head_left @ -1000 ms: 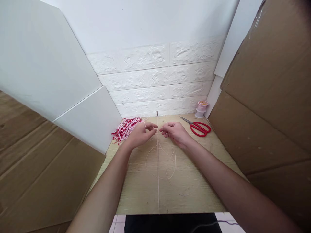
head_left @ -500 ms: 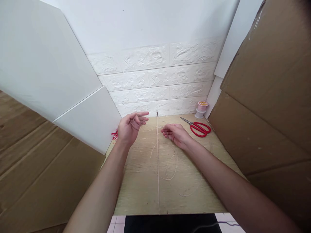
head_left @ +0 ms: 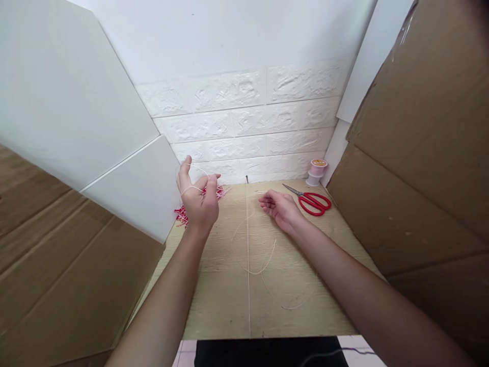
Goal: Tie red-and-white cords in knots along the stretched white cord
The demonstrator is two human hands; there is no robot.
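Observation:
Thin pale thread is looped round the raised fingers of my left hand (head_left: 199,201), and the thumb and a finger come together on it. My right hand (head_left: 280,208) is closed, its fingertips pinching a length of the same thread, right of the nail (head_left: 247,179) at the back of the board. Slack thread (head_left: 256,273) curves in loose loops over the wooden board (head_left: 217,285). A straight cord (head_left: 248,255) runs from the nail side down to the board's front edge.
Red-handled scissors (head_left: 314,204) lie at the back right, near two stacked spools (head_left: 316,172). Tangled red and white thread (head_left: 181,215) is behind and beside my left hand. Cardboard panels (head_left: 412,204) flank the board, and a white brick-patterned wall (head_left: 248,120) closes the back.
My left hand has turned upward and moved slightly left, with the thread now spread in a loop round its fingers. My right hand has shifted a little right, and the slack thread has changed shape.

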